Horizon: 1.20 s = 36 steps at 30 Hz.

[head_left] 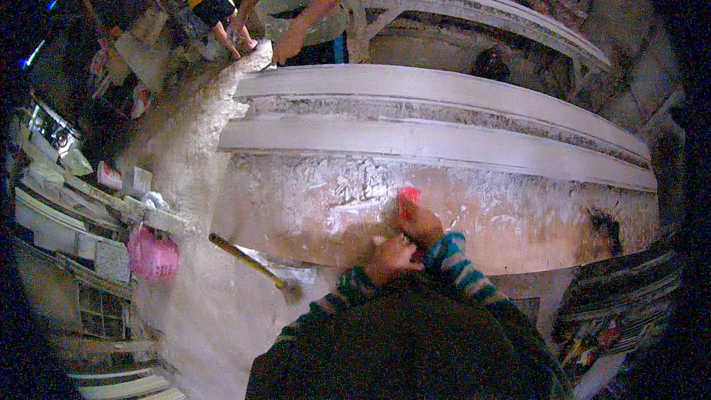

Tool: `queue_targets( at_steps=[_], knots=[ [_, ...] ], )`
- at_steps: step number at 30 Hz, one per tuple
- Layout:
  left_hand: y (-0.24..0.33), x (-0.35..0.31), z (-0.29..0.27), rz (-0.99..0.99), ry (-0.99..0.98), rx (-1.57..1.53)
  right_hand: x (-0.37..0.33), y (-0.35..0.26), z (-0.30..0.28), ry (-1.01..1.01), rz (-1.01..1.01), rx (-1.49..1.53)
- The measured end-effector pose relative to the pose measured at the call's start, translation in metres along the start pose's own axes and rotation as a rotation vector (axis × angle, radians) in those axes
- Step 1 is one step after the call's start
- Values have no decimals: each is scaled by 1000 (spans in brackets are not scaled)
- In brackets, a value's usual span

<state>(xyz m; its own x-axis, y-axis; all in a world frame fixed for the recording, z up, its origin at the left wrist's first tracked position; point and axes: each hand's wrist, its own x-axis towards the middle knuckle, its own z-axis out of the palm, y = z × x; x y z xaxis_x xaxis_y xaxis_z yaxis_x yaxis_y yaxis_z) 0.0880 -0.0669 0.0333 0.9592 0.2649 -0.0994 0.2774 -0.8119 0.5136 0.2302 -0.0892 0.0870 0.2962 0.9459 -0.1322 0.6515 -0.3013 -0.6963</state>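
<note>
Holding red object [408, 197], open tabletop [289, 211] to board edge [333, 147]

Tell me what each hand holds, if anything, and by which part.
Right hand: apparently a small red object, by its near end; too blurred to name. Left hand: cannot be told.

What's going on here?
A person stands at a bench smeared with white. The right hand grips a red thing, too blurred to make out, above the bench; the left hand is close beside it, and what it holds, if anything, I can't tell. Beyond them, a near strip and a far strip, both white, lie along the bench. A co-worker's hand is near the far strip's left end.
</note>
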Motion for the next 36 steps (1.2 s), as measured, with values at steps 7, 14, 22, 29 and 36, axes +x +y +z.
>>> queue_targets(
  at_steps=[7,14,22,29,36],
  knots=[
    [20,-18,-13,256,401,141,-5,5,6,-188,148,-142],
    [10,-6,-3,175,251,117,0,20,10,-83,69,-41],
    [10,9,-13,94,144,41,10,21,-1,-81,81,28],
    [17,20,21,433,470,-13,-25,32,-24,42,320,-148],
    [-17,36,53,154,390,-77,32,74,22,153,69,-334]
  ],
)
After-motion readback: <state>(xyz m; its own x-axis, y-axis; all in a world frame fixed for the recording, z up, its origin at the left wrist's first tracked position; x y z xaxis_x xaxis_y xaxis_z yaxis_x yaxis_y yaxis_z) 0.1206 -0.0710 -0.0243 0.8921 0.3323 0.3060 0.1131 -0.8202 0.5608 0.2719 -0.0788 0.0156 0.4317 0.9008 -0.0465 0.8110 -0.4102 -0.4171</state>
